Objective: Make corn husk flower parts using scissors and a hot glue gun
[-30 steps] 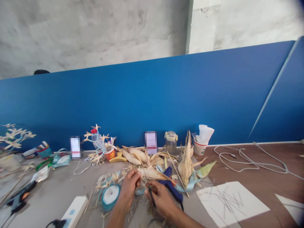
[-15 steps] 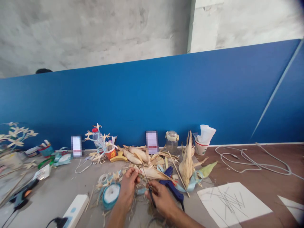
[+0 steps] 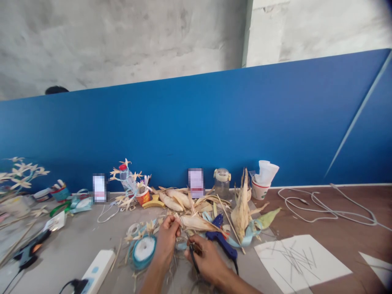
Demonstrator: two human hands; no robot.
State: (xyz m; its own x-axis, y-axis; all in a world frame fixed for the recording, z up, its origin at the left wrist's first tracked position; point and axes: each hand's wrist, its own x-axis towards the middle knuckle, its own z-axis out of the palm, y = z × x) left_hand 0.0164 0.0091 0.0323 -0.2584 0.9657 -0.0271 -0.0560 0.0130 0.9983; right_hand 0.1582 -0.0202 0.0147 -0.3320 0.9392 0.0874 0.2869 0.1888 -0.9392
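My left hand (image 3: pixel 168 236) is closed in a pinch at the middle of the desk, with a small pale corn husk piece (image 3: pixel 177 217) at its fingertips. Just to its right, my right hand (image 3: pixel 204 255) grips black-handled scissors (image 3: pixel 192 255), whose thin blades point up and away from me. A gap separates the blades from my left fingertips. Behind both hands lies a large dry corn husk (image 3: pixel 197 223). A blue glue gun (image 3: pixel 222 243) rests right of my right hand, and a roll of blue ribbon (image 3: pixel 143 250) is left of my left wrist.
A white power strip (image 3: pixel 98 271) lies front left, near a black glue gun (image 3: pixel 32 249). Thin sticks cover a white sheet (image 3: pixel 301 261) at right. A lidded jar (image 3: pixel 222 183), a paper cup (image 3: pixel 260 190) and husk flowers (image 3: pixel 125 175) stand along the blue partition (image 3: pixel 196 122).
The scissors have dropped a little and drawn back from my left fingertips as my right hand shifted slightly. My left hand has hardly moved.
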